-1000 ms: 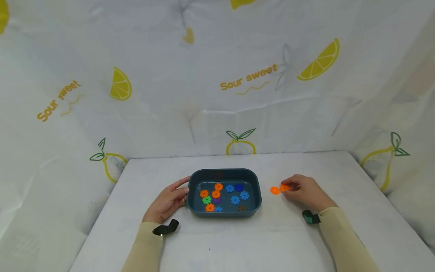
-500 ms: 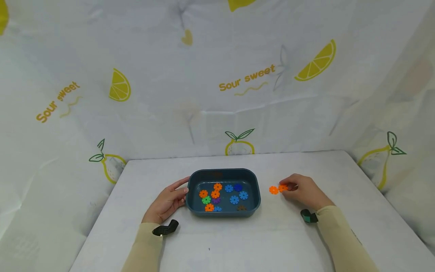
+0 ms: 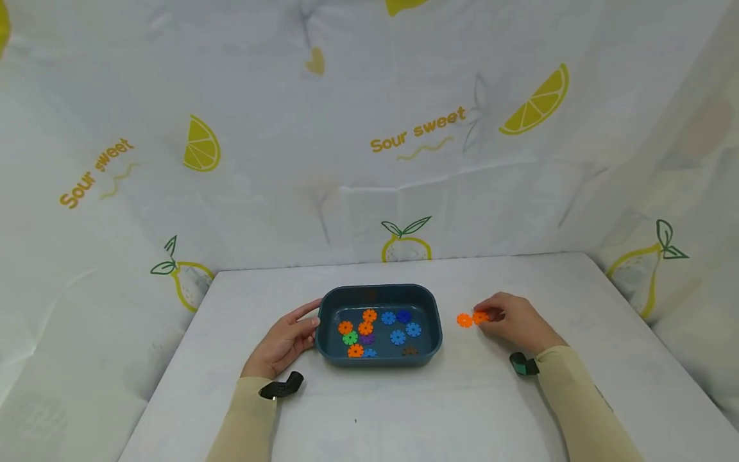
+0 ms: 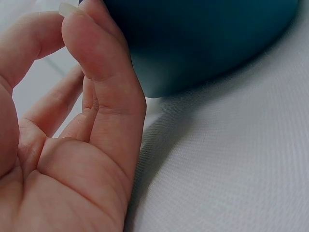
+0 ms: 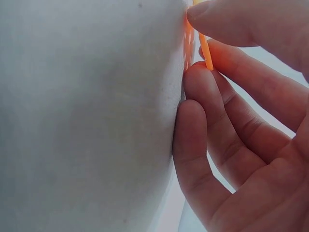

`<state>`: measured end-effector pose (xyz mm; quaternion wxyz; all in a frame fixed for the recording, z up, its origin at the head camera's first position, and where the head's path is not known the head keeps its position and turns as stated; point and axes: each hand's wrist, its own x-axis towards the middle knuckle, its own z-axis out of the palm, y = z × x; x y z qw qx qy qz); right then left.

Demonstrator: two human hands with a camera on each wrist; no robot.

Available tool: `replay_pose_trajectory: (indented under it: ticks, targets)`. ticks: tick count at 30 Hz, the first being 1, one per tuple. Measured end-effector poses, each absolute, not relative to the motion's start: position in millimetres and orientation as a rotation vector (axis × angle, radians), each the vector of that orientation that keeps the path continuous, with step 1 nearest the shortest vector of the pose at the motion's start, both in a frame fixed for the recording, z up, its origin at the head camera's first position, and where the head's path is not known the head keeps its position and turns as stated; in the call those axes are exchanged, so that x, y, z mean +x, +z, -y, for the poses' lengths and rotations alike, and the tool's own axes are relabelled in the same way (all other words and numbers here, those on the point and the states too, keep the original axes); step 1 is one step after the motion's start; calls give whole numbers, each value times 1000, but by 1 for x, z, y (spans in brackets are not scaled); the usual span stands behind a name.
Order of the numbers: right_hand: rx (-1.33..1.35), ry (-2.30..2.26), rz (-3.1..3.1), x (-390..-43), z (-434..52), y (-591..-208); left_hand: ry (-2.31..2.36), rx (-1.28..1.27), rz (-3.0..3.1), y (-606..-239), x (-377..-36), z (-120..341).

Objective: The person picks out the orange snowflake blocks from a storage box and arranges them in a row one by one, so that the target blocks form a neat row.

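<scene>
A dark blue tray (image 3: 434, 337) sits mid-table and holds several gear-shaped plastic discs (image 3: 365, 328) in orange, blue, green and purple. My left hand (image 3: 285, 341) rests against the tray's left wall (image 4: 203, 48), fingers relaxed. To the right of the tray, my right hand (image 3: 510, 321) pinches an orange disc (image 3: 480, 317) between thumb and fingers; the right wrist view shows its thin edge (image 5: 206, 53) held at the tabletop. A second orange disc (image 3: 464, 320) lies on the table just left of the pinched one.
The table (image 3: 404, 410) is covered in white cloth, with a lemon-print curtain (image 3: 369, 128) behind and to both sides. A black strap (image 3: 281, 387) and a green one (image 3: 523, 364) sit at the wrists.
Almost nothing differs; the view shifts slightly, and both hands keep their places with the right hand still pinching the orange disc.
</scene>
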<state>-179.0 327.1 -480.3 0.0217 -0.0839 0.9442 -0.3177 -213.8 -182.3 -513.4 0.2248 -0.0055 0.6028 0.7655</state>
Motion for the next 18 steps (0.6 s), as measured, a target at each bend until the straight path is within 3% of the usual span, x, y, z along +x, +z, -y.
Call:
replay_pose_trajectory:
  ticks: [18]
  targets:
    - [-286, -972, -2933, -181, -328, -479, 2103, -42, -1676, -513, -214, 182]
